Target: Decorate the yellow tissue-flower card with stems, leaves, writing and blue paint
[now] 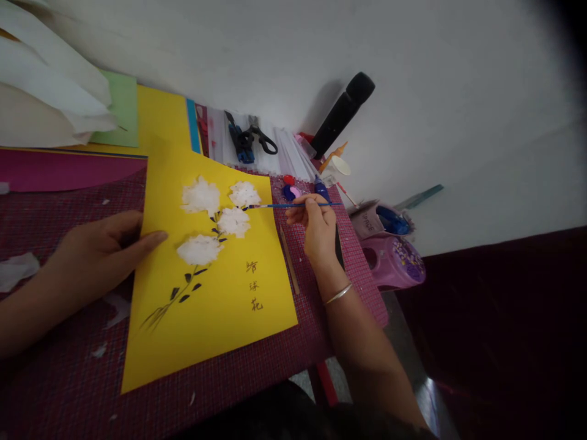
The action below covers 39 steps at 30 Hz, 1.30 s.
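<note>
A yellow sheet of paper (220, 342) lies tilted on the checked tablecloth. On it are several white ruffled paper flowers (200, 194), a painted dark stem with leaves (188, 278), and brush-written characters (254, 286). My left hand (101, 250) pinches the sheet's left edge, thumb on top and the other fingers partly hidden at the edge. Between the thumb and fingers of my right hand (317, 229) is a thin blue paintbrush (287, 205). Its tip reaches the paper beside the upper right flower, near a dark leaf; whether it touches is too small to tell.
Along the wall lie black scissors (263, 139), a blue-black tool (241, 143) and white strips (293, 156). A black cylinder (342, 116), a paper cup (340, 165) and paint blobs (290, 186) sit nearby. Pink containers (394, 263) stand at the table's right edge.
</note>
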Available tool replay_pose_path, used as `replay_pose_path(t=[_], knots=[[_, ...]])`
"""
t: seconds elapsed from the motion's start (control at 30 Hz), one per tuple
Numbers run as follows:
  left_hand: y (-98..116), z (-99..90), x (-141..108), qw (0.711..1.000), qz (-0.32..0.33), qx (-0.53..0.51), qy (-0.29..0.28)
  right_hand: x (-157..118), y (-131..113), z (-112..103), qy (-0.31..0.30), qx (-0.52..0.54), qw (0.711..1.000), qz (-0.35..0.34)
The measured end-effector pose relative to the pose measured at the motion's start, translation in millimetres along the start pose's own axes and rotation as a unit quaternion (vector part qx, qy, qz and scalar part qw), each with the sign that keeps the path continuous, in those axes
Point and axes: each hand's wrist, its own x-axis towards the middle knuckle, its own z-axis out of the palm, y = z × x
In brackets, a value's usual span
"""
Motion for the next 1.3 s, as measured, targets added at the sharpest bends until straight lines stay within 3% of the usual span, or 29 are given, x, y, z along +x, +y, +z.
replay_pose_path(t=[0.13,0.4,0.57,0.8,0.93,1.17,1.3], knots=[[-0.1,0.9,0.2,1.0,-0.007,-0.008,-0.007,-1.0,-1.0,0.8,0.014,-0.005,1.0,0.009],[3.4,0.6,-1.1,1.0,-0.017,-0.008,-0.004,-4.9,7.4,11.6,-0.054,-0.009,0.998,0.007],[2.3,-0.8,-2.2,1.0,-0.015,-0.004,-0.007,-4.1,4.7,7.0,-0.047,-0.017,0.999,0.011],[2.7,-0.5,-1.2,1.0,-0.001,-0.013,-0.008,4.5,1.4,-7.9,0.008,0.03,0.999,-0.016],[2.5,-1.1,-1.3,1.0,0.006,0.02,0.004,8.1,7.7,-9.5,0.0,0.01,1.0,-0.025],[8.0,-1.5,-2.4,1.0,0.017,-0.019,0.002,7.8,8.1,-9.4,0.003,0.03,0.999,-0.016],[-1.0,2.0,-0.1,1.0,0.016,0.004,0.007,4.8,12.9,-1.0,-0.04,0.033,0.999,-0.002]])
